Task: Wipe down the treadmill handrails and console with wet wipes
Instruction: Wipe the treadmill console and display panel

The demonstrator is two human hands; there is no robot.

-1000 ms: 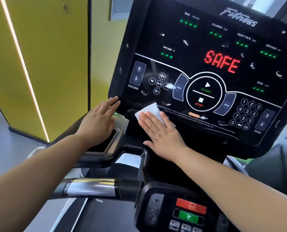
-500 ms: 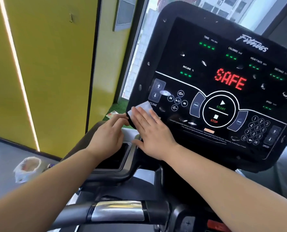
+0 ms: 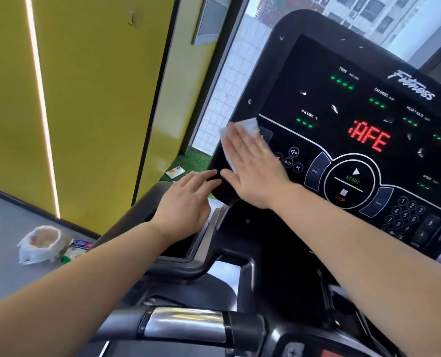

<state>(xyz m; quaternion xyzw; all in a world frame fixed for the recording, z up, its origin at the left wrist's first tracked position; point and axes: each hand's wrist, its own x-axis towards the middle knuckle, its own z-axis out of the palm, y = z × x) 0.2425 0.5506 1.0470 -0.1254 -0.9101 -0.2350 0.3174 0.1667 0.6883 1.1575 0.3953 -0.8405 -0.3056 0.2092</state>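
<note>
At the left edge of the console (image 3: 317, 60), the right hand (image 3: 252, 173) lies flat with its fingers straight and held close together, pressing a wet wipe (image 3: 242, 127) against the black panel. The pale wipe shows above the fingertips and along the hand's left side, covering the panel's left border just below the INCLINE readout. Red letters (image 3: 368, 140) glow in the middle of the screen, with the round START and STOP control (image 3: 352, 181) below them and a number pad (image 3: 404, 215) to the right.

The left hand (image 3: 185, 202) is just beside the right one, lower and to the left, its fingers loosely extended and holding nothing; its fingertips reach the console's lower left corner. Under this hand sits a recessed tray (image 3: 185, 248).

Nearest the camera, 1 handrail (image 3: 185, 323) with a shiny metal band runs across the bottom of the view, and neither hand touches it.

On the grey floor to the left sit a white plastic bag (image 3: 40, 243) and a small packet (image 3: 81, 244), both in front of the yellow wall (image 3: 98, 99). A phone (image 3: 175, 172) lies on green turf by the window
</note>
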